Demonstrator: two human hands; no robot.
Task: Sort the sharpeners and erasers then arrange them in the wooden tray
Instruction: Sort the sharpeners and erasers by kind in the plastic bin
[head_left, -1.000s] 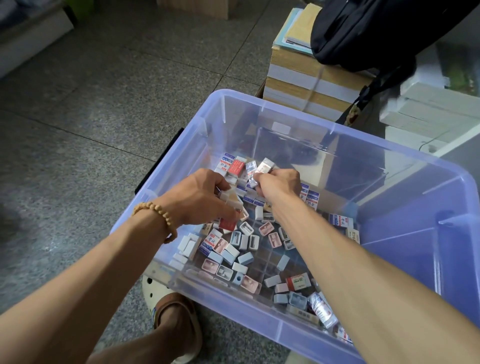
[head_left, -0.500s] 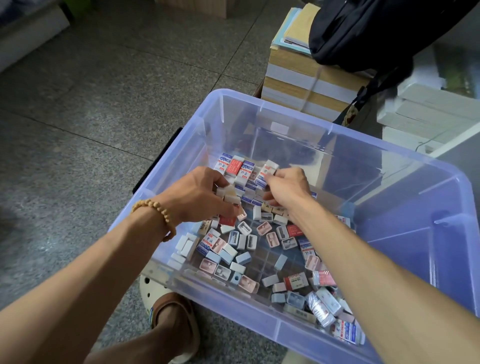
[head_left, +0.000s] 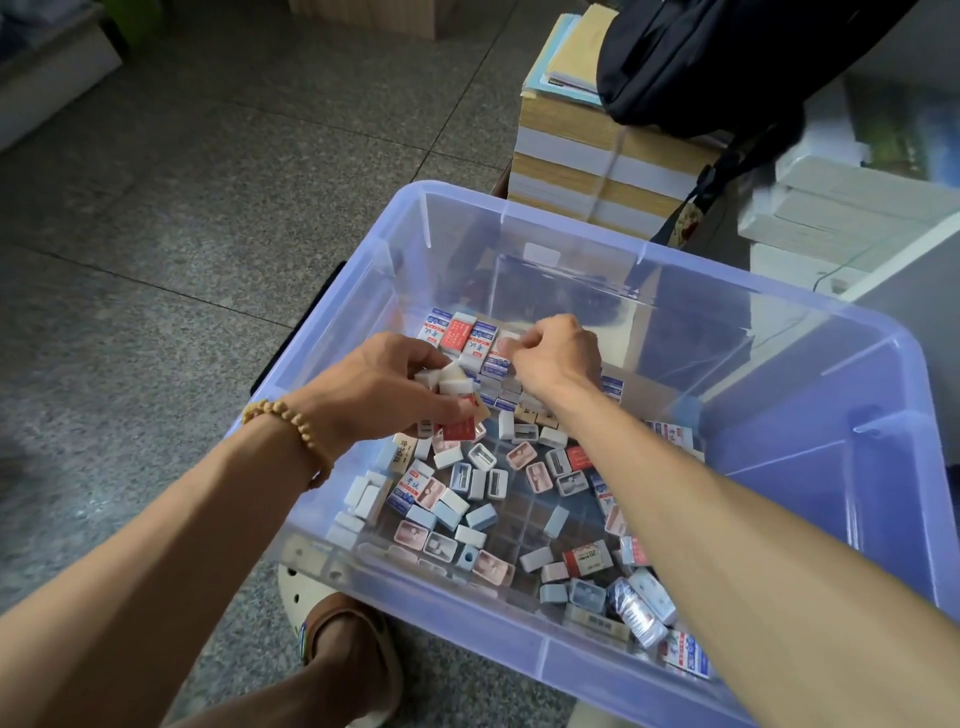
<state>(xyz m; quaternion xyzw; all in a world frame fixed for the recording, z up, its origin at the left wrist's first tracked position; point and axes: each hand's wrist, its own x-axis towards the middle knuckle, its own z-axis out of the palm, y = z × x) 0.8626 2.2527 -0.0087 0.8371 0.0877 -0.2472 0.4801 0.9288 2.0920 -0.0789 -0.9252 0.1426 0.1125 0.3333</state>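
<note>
1. While both forearms reach down into the clear plastic bin (head_left: 587, 244), the left hand (head_left: 384, 389) has its fingers curled round a small clutch of erasers (head_left: 451, 382) — several white blocks show between thumb and fingertips.
2. Just under that grip, a red-sleeved eraser (head_left: 460, 430) pokes out beside the knuckles; whether it is held or only lying there cannot be told.
3. Beyond the left hand's fingertips, a short row of wrapped erasers (head_left: 460, 335) lies side by side against the bin's far part, blue-and-white sleeves with one red between them.
4. The right hand (head_left: 558, 353) is closed, its fingertips pinching a wrapped eraser (head_left: 500, 347) at the near end of that row, touching its neighbours.
5. Nearer the person than both grips, loose sharpeners (head_left: 483, 457) — white, pink and grey-blue — lie jumbled with more erasers over the bin floor, between the two forearms and under the right one.
6. On the left wrist sits a beaded bracelet (head_left: 296, 421).
7. Past the bin's far wall stands a stack of books (head_left: 582, 171) with a dark bag (head_left: 727, 57) resting on top.
8. Below the bin's near edge, a sandalled foot (head_left: 353, 654) shows on the speckled floor (head_left: 156, 208).
</note>
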